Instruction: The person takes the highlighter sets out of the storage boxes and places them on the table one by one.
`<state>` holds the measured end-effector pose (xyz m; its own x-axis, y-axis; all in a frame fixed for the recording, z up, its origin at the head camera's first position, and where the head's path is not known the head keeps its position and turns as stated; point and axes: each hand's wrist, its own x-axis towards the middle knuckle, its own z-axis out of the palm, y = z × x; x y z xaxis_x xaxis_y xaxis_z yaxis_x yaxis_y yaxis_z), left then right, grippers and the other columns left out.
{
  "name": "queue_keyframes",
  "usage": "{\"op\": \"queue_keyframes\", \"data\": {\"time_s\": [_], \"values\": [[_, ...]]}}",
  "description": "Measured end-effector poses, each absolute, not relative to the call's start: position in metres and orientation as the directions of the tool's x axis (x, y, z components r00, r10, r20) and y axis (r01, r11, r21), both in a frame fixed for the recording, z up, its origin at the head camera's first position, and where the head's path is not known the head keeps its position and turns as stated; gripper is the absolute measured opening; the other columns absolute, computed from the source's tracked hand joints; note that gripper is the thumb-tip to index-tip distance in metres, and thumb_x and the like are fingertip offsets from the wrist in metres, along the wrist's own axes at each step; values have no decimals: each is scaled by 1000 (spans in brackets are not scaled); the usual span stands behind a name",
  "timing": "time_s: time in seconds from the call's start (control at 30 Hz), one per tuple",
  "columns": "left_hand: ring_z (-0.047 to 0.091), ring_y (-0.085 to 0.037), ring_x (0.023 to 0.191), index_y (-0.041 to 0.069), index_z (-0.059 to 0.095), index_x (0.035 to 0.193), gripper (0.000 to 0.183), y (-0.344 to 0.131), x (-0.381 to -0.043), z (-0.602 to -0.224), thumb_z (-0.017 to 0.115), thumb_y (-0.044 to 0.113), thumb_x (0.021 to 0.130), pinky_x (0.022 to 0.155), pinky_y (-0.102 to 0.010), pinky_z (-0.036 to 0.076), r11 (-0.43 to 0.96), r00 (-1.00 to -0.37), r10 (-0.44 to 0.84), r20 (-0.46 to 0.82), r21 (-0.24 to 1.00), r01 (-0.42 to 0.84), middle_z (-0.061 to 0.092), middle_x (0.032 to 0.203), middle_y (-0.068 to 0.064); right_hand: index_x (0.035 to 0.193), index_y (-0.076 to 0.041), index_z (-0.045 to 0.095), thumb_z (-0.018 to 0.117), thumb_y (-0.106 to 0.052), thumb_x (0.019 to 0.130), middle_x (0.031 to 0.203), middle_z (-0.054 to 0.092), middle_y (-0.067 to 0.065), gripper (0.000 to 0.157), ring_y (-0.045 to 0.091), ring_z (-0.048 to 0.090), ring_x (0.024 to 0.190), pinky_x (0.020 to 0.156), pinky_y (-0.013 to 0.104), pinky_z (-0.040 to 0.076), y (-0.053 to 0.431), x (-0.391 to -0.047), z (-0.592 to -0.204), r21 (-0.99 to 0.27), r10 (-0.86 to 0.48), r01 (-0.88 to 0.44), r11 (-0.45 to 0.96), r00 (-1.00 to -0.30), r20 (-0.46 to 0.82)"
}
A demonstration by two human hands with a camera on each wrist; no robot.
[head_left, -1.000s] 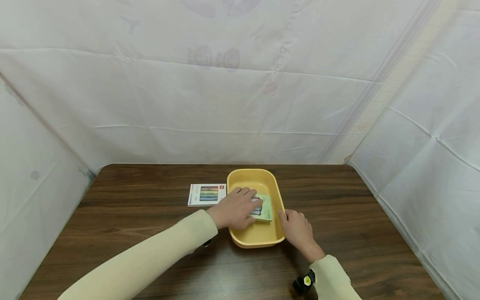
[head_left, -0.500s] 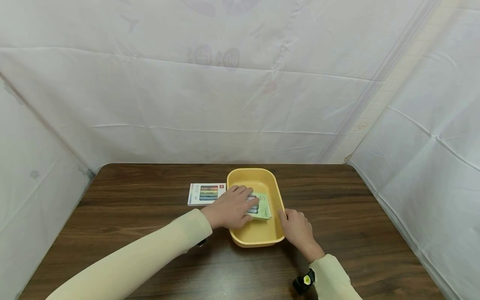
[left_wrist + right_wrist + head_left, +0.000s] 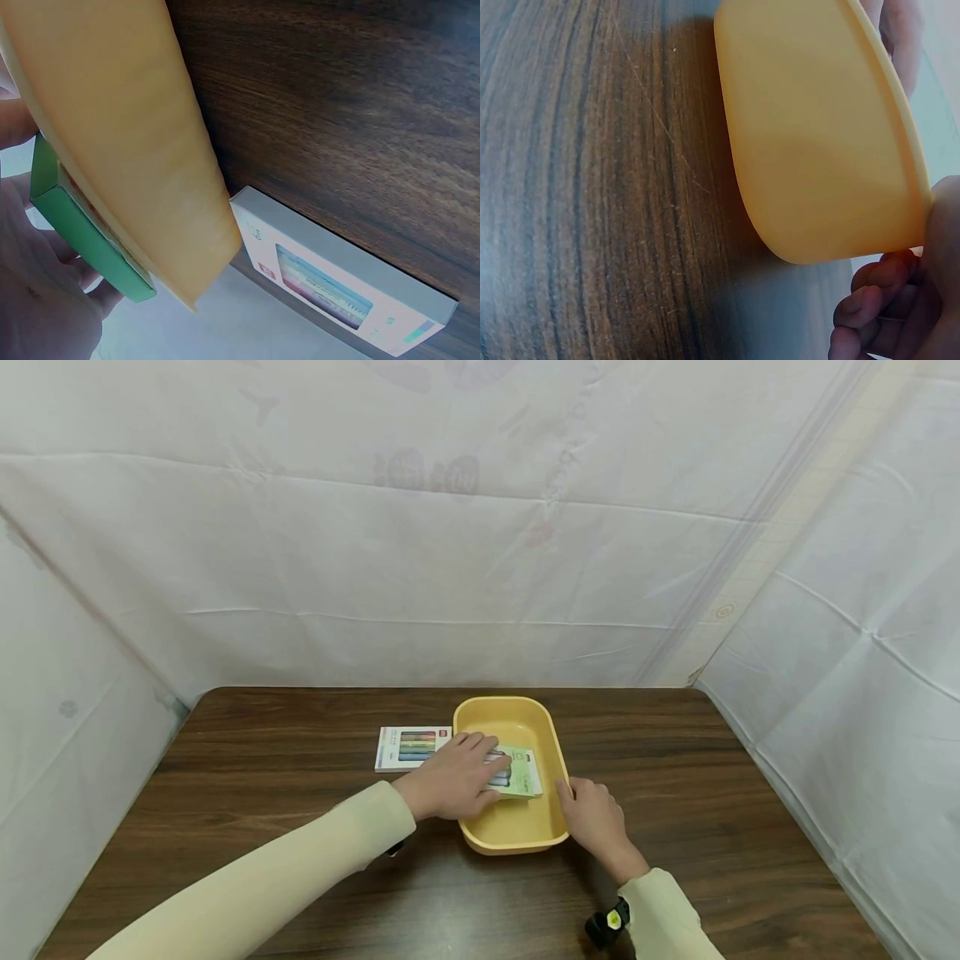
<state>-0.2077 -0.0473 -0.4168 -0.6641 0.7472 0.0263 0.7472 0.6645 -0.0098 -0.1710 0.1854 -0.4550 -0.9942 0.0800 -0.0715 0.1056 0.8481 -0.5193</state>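
A yellow plastic basin [image 3: 510,831] stands on the table. My left hand [image 3: 452,777] reaches over its left side and grips a flat green box [image 3: 519,762], fingers spread across the top. In the left wrist view the green box [image 3: 94,244] shows above the basin's rim, with thumb and fingers on either side. A white edge [image 3: 536,773] shows from under the green box; the rest of that thing is hidden. My right hand [image 3: 596,820] pinches the basin's right rim between thumb and curled fingers, seen also in the right wrist view on the basin [image 3: 817,135].
Left of the basin and close against it lies a flat white box [image 3: 405,749] with a window showing coloured sticks. The dark wooden table [image 3: 262,777] ends at a white cloth wall [image 3: 450,568] behind, with more cloth at both sides.
My left hand has shifted a little to the left with the green box, and a white edge has come into view beneath it. The right hand and basin have stayed put.
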Motion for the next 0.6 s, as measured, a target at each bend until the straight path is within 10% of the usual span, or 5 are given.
{"op": "queue_keyframes", "data": {"time_s": [0.6], "values": [[44, -26, 130, 18, 48, 139, 48, -58, -204, -414, 45, 44, 99, 110, -46, 35, 678, -679, 733, 42, 41, 734, 47, 139, -9, 70, -13, 56, 45, -33, 101, 58, 52, 1, 39, 14, 48, 49, 46, 28, 34, 186, -170, -457, -533, 72, 103, 840, -994, -79]]}}
